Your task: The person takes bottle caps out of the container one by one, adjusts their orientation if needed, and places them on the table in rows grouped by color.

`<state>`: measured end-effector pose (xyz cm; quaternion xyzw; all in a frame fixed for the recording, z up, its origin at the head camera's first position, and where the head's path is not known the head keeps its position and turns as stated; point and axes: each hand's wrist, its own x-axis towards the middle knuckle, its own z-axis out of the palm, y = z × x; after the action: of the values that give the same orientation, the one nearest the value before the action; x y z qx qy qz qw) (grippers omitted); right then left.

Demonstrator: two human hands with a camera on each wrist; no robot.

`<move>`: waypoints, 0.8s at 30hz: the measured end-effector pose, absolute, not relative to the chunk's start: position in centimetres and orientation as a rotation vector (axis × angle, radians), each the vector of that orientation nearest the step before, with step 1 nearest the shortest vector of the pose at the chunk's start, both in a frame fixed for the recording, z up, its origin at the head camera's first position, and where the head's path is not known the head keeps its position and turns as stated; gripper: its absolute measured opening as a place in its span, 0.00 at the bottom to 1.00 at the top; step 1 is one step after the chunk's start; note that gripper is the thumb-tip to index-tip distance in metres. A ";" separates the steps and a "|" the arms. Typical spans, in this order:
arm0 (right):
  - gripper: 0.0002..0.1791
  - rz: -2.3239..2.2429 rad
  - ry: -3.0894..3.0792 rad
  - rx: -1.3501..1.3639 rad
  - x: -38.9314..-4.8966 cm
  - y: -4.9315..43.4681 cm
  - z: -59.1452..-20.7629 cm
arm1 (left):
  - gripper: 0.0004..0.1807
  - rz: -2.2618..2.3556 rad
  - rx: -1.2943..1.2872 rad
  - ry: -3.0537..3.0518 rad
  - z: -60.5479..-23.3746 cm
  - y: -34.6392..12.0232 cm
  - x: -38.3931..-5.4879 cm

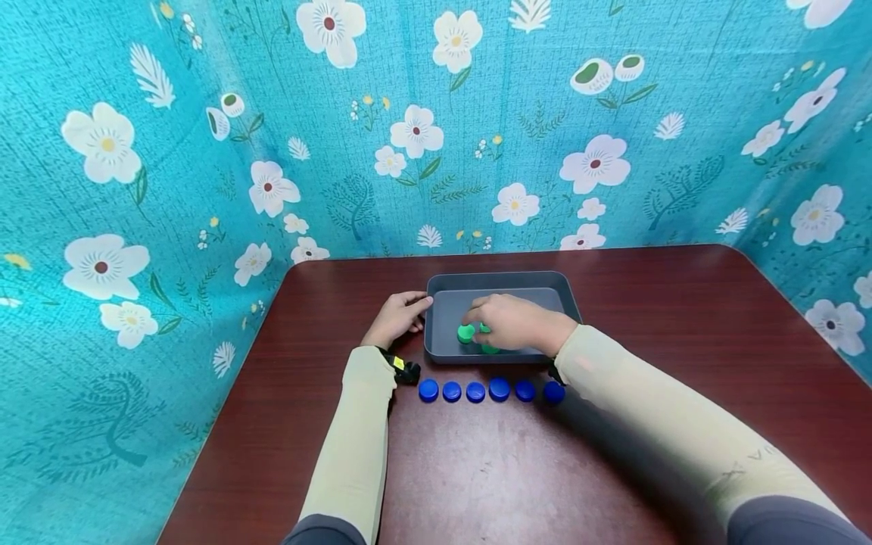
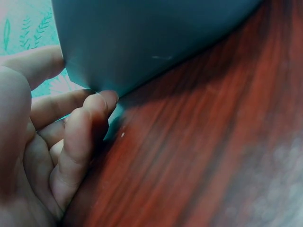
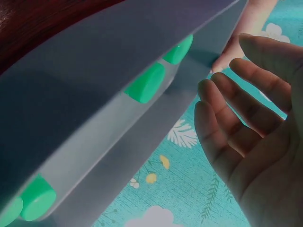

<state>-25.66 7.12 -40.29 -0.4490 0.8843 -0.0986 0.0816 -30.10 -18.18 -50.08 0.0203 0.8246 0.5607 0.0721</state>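
A grey rectangular tray [image 1: 436, 359] holds several green bottle caps [image 1: 466, 333]. My right hand [image 1: 512, 321] is over the tray, partly covering the caps in the head view. Its fingers are loosely bent and hold nothing in the right wrist view, where green caps [image 3: 147, 82] show past the tray's near wall. At the tray's left side is my left hand [image 1: 397, 318], with fingertips touching the outer wall near a corner. In the left wrist view, one finger [image 2: 40, 66] meets the wall's upper edge, and others bend loosely by its base.
Several blue bottle caps [image 1: 475, 392] lie in a row on the dark red wooden table [image 1: 463, 469], just in front of the tray. A turquoise flowered curtain [image 1: 477, 166] hangs behind the table and along its sides.
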 end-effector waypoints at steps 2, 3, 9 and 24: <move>0.18 -0.279 2.642 -1.334 -25.7 7.0 -40.5 | 0.26 1.682 0.068 2.476 -50.0 -18.1 -30.1; 0.18 -0.274 2.643 -1.332 -25.8 7.0 -40.6 | 0.26 1.678 0.070 2.476 -49.9 -18.1 -30.1; 0.18 -0.265 2.644 -1.344 -26.3 6.4 -41.0 | 0.25 1.674 0.042 2.493 -49.7 -18.3 -30.2; 0.20 -0.153 2.592 -1.288 -27.8 5.0 -42.3 | 0.26 1.669 0.041 2.478 -49.9 -18.3 -30.1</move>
<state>-27.81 5.02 -42.30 -0.4412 0.8876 -0.0525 0.1212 -30.08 -18.30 -49.90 0.0136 0.8269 0.5570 0.0770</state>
